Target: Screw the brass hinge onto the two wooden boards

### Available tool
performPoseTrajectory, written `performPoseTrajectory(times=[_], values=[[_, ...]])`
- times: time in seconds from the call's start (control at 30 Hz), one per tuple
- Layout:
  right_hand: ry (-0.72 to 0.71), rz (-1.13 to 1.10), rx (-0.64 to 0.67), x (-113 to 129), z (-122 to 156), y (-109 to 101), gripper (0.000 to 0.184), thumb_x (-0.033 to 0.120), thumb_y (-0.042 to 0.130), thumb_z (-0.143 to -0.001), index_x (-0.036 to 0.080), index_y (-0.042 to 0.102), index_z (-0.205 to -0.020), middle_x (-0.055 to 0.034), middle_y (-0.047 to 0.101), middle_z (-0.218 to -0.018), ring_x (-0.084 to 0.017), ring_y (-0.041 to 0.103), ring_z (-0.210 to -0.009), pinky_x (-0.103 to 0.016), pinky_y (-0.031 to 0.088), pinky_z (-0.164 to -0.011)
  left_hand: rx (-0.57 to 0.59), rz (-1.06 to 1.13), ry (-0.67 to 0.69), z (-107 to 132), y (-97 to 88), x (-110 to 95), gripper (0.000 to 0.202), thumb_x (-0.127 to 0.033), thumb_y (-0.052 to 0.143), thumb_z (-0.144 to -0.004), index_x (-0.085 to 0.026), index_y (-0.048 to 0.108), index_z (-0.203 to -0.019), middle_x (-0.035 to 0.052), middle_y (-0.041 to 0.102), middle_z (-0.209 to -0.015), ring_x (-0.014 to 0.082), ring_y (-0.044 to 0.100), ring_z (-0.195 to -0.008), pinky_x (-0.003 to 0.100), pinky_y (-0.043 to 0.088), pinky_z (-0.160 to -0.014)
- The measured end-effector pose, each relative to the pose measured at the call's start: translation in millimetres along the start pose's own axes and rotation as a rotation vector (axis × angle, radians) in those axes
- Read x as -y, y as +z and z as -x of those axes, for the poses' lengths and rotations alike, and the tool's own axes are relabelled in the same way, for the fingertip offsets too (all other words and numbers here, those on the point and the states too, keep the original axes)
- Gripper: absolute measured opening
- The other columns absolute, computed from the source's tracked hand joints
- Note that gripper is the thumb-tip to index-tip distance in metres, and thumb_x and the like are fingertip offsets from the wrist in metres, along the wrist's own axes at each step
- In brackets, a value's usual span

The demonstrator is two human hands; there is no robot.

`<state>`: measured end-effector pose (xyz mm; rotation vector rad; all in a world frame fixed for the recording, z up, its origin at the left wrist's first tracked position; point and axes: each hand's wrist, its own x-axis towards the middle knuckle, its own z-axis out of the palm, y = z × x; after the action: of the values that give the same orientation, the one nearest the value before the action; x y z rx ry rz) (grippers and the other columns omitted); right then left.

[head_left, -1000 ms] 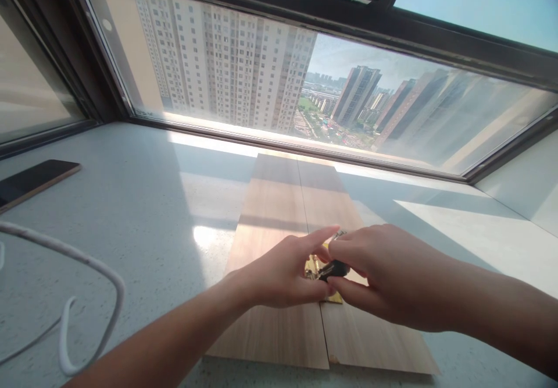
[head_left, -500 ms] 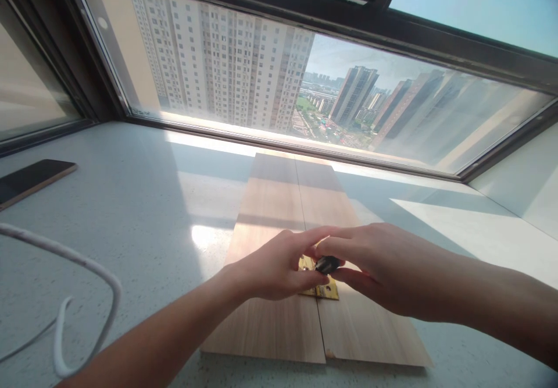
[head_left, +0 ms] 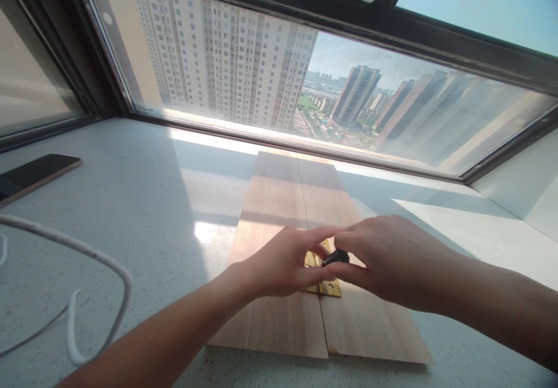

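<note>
Two pale wooden boards, a left one [head_left: 270, 324] and a right one [head_left: 370, 333], lie flat side by side with a narrow seam between them. Across that seam sits a brass-coloured hinge [head_left: 333, 289], partly covered by my fingers. My right hand [head_left: 383, 260] grips a short black-handled screwdriver [head_left: 337, 256], tilted over the hinge. Curled around the tool's tip, the thumb and fingers of my left hand [head_left: 279, 263] are pinched close to the hinge; what lies between them is hidden. Both hands nearly touch.
A phone [head_left: 37, 174] lies at the left on the speckled white sill [head_left: 143, 213]. A white cable [head_left: 117, 271] loops near my left forearm. Beyond the boards is a dark-framed window [head_left: 279, 138] with tall buildings outside.
My right hand and the screwdriver have shifted and turned slightly to the right. The whole view has moved a little; the boards and hinge stay together.
</note>
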<state>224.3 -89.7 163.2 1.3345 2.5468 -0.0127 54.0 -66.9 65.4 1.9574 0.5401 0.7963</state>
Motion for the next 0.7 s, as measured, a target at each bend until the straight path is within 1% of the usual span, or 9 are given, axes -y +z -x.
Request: performPoseTrajectory(times=[0.03,0.1,0.17,0.23,0.33,0.43,0.5,0.6,0.7], values=[[-0.034,-0.042,-0.009,-0.6,1.7,-1.3,0.009,0.033,0.066,-0.084,0.027,0.070,-0.090,0.0000,0.074,-0.082,-0.020,0.066,-0.068,-0.026,0.030,-0.053,0.019,0.001,0.012,0.0,-1.1,-0.1,0.050,-0.018,0.065,-0.083,-0.022,0.057,-0.132,0.0076,0.074,-0.106,0.0223,0.069,-0.097,0.029,0.051,-0.071],[-0.121,-0.127,-0.009,-1.7,4.4,-3.3,0.018,0.022,0.066,-0.084,0.029,0.067,-0.101,0.0008,0.074,-0.100,-0.020,0.069,-0.081,-0.026,0.037,-0.059,0.057,-0.014,0.037,0.1,-3.7,0.0,0.050,-0.015,0.062,-0.084,-0.021,0.056,-0.133,0.0081,0.073,-0.111,0.0226,0.068,-0.098,0.032,0.051,-0.077],[-0.186,-0.176,0.008,-2.0,5.1,-3.2,0.017,0.015,0.059,-0.087,0.026,0.065,-0.099,0.0005,0.073,-0.105,-0.018,0.069,-0.082,-0.026,0.038,-0.061,0.098,-0.023,0.050,0.5,-5.9,0.2,0.056,-0.013,0.059,-0.085,-0.023,0.050,-0.139,0.0084,0.071,-0.116,0.0228,0.067,-0.100,0.035,0.051,-0.083],[-0.202,-0.180,0.016,-1.7,3.7,-1.0,0.012,0.014,0.057,-0.088,0.023,0.064,-0.092,-0.0004,0.074,-0.097,-0.018,0.068,-0.076,-0.026,0.036,-0.057,0.107,-0.012,0.043,0.9,-7.0,0.3,0.062,-0.012,0.059,-0.084,-0.025,0.044,-0.143,0.0081,0.070,-0.118,0.0232,0.066,-0.105,0.035,0.050,-0.086],[-0.172,-0.121,0.029,-1.3,-0.2,4.4,0.003,0.019,0.060,-0.087,0.019,0.062,-0.085,-0.0018,0.072,-0.079,-0.019,0.066,-0.066,-0.027,0.030,-0.052,0.035,-0.008,-0.011,1.2,-7.2,0.1,0.066,-0.023,0.070,-0.080,-0.022,0.046,-0.141,0.0089,0.072,-0.112,0.0241,0.066,-0.102,0.034,0.051,-0.083],[-0.146,-0.042,0.021,-1.9,-3.7,9.3,0.013,0.028,0.060,-0.089,0.018,0.061,-0.081,-0.0031,0.070,-0.071,-0.019,0.064,-0.059,-0.027,0.025,-0.049,-0.031,-0.036,-0.055,1.2,-6.2,0.0,0.067,-0.034,0.078,-0.076,-0.020,0.051,-0.135,0.0084,0.075,-0.101,0.0221,0.068,-0.089,0.034,0.051,-0.079],[-0.138,0.001,0.010,-2.3,-5.2,10.8,0.020,0.034,0.058,-0.091,0.018,0.063,-0.080,-0.0032,0.069,-0.067,-0.019,0.063,-0.056,-0.027,0.022,-0.048,-0.046,-0.049,-0.058,1.2,-4.0,0.8,0.062,-0.031,0.076,-0.078,-0.021,0.051,-0.134,0.0069,0.075,-0.097,0.0204,0.068,-0.085,0.033,0.051,-0.079],[-0.081,0.063,0.024,-1.6,-6.0,9.9,0.024,0.034,0.055,-0.093,0.019,0.066,-0.078,-0.0031,0.069,-0.064,-0.020,0.063,-0.054,-0.027,0.020,-0.048,-0.039,-0.071,-0.054,0.9,1.4,4.2,0.069,-0.024,0.080,-0.072,-0.022,0.051,-0.134,0.0076,0.075,-0.098,0.0218,0.069,-0.084,0.032,0.050,-0.073],[-0.026,0.082,0.032,-1.3,-4.0,7.7,0.021,0.035,0.056,-0.092,0.021,0.068,-0.082,-0.0030,0.071,-0.069,-0.023,0.066,-0.059,-0.028,0.023,-0.048,-0.049,-0.089,-0.037,0.5,4.9,8.0,0.067,-0.022,0.076,-0.074,-0.021,0.050,-0.136,0.0092,0.075,-0.099,0.0234,0.069,-0.085,0.031,0.051,-0.069]])
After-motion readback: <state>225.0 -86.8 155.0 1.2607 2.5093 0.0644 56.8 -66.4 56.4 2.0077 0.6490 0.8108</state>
